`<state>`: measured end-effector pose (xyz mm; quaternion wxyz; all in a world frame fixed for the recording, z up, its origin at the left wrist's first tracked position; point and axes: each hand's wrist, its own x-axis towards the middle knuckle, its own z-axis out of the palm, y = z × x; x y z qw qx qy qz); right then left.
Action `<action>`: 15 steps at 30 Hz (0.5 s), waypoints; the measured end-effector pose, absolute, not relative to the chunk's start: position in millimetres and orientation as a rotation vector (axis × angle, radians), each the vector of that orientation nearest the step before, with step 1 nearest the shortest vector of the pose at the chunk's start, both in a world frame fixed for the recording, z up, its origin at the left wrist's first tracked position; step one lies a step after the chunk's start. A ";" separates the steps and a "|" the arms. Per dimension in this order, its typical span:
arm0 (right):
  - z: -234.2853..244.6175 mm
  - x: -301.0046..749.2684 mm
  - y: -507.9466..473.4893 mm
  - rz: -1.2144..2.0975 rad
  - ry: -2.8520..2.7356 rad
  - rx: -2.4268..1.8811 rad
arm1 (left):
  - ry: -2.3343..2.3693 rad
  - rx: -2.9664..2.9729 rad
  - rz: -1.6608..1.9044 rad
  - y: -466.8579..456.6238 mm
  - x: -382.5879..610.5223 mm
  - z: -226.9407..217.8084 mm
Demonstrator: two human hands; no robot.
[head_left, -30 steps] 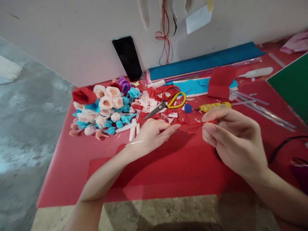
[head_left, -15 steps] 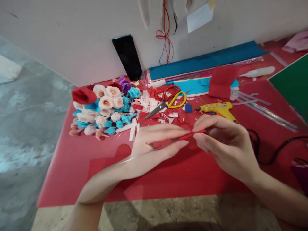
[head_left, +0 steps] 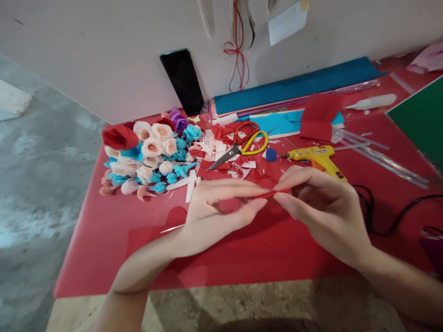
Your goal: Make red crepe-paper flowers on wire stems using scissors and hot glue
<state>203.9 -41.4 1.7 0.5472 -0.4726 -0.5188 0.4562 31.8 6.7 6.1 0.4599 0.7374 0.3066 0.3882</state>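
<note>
The left hand point(head_left: 218, 210) hides part of the red strip point(head_left: 266, 195).

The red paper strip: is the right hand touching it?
Touching. The head view shows the right hand pinching one end of the red paper strip between thumb and forefinger, with no gap visible.

Beyond the right hand point(head_left: 321, 207), glue gun point(head_left: 316, 157), scissors point(head_left: 238, 145) and scraps point(head_left: 221, 168) crowd; the near red mat point(head_left: 242, 258) lies bare.

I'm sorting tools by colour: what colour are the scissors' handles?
One handle is red, the other yellow; the scissors show in the head view.
</note>
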 end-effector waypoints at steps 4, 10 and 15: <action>2.6 206.7 -41.8 1.075 -1.231 -1.130 | 0.781 1.708 0.907 6.2 30.0 7.5; 4.1 219.2 -37.7 0.924 -1.218 -1.197 | 0.810 1.647 0.934 8.7 25.6 11.4; -1.2 227.2 -24.2 0.652 -1.515 -1.421 | 0.844 1.601 0.974 11.1 23.6 10.9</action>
